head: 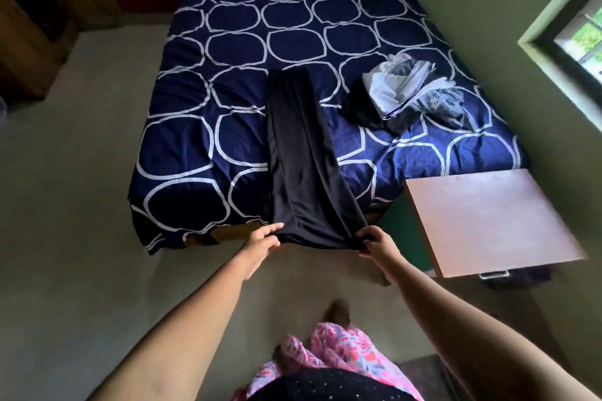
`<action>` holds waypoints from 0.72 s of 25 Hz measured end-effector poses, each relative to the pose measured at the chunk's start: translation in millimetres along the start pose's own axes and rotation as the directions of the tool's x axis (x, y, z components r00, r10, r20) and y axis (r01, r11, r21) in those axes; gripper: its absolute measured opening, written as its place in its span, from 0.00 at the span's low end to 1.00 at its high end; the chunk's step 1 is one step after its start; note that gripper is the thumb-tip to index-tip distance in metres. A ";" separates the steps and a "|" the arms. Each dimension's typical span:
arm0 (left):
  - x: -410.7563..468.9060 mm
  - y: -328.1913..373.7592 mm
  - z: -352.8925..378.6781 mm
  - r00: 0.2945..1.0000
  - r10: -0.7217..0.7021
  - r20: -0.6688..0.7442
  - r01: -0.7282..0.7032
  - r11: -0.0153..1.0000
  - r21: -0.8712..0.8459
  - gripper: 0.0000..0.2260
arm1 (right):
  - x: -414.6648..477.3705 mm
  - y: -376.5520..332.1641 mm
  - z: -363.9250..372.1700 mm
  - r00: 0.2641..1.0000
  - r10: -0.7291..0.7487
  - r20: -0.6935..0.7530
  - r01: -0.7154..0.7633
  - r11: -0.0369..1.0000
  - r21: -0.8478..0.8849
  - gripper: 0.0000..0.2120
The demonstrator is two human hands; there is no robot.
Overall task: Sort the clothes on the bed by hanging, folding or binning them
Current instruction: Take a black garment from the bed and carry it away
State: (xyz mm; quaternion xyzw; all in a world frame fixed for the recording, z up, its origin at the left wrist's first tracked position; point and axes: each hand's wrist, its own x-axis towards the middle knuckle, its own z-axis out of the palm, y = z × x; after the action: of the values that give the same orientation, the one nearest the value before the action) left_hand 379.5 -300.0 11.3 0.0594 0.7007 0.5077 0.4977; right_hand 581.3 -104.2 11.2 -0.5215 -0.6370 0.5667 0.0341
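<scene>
**Black trousers stretched out at the foot of the bed**

Head view: the black trousers (pixel 299 153) lie lengthwise on the bed (pixel 195 81). Their wide near end is lifted just past the foot edge, and the narrow far end lies on the blue patterned cover. The left hand (pixel 265 239) pinches the near left corner, and the right hand (pixel 374 241) has its fingers curled round the near right corner. The cloth sags slightly between them.

The long axis runs from the person towards the pillows, leaning a little left at the far end. The wide end, which is probably the waist, points at the person.

The step in hand looks like squaring the garment for folding. To do it well, both corners should be pulled level and taut so the two legs lie one on the other without creases. The near end then goes forward along that axis, edge to edge.

A pile of unsorted clothes (pixel 410 94) lies to the right on the bed, well apart from the trousers. A table (pixel 488 218) stands just beside the bed's near right corner.
</scene>
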 end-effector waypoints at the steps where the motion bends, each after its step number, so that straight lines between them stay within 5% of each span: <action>1: -1.0 1.4 -2.6 0.999 0.036 0.015 -0.036 0.999 0.025 0.25 | -1.7 -5.1 -2.1 1.000 -0.029 0.004 0.030 0.997 -0.077 0.17; 3: -0.4 3.2 -8.0 0.992 0.125 0.024 -0.127 0.985 0.114 0.30 | -2.8 -13.2 -5.4 0.991 -0.132 0.014 0.131 0.957 -0.260 0.19; 7: 1.9 9.2 -13.3 0.955 0.295 -0.027 -0.273 0.910 0.313 0.21 | 0.4 -20.6 -9.8 0.931 -0.357 0.069 0.334 0.765 -0.550 0.24; 12: -5.1 17.0 -22.7 0.912 0.406 -0.059 -0.266 0.696 0.667 0.16 | 1.5 -23.9 -13.8 0.914 -0.406 0.016 0.317 0.689 -0.652 0.15; 15: -8.2 9.0 -32.8 0.941 0.339 -0.015 -0.187 0.556 0.810 0.11 | -3.7 -21.1 -18.8 0.930 -0.337 0.146 0.328 0.585 -0.741 0.11; 18: -11.2 -7.8 -37.3 0.990 0.123 0.068 -0.117 0.457 0.882 0.09 | -16.6 -9.8 -15.9 0.944 -0.200 0.261 0.322 0.404 -0.856 0.18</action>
State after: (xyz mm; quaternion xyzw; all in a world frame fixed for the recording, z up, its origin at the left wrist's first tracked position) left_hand 360.1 -334.6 12.0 0.3556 0.8573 0.1069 0.3567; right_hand 592.8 -103.2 33.5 -0.3212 -0.9123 0.1654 -0.1928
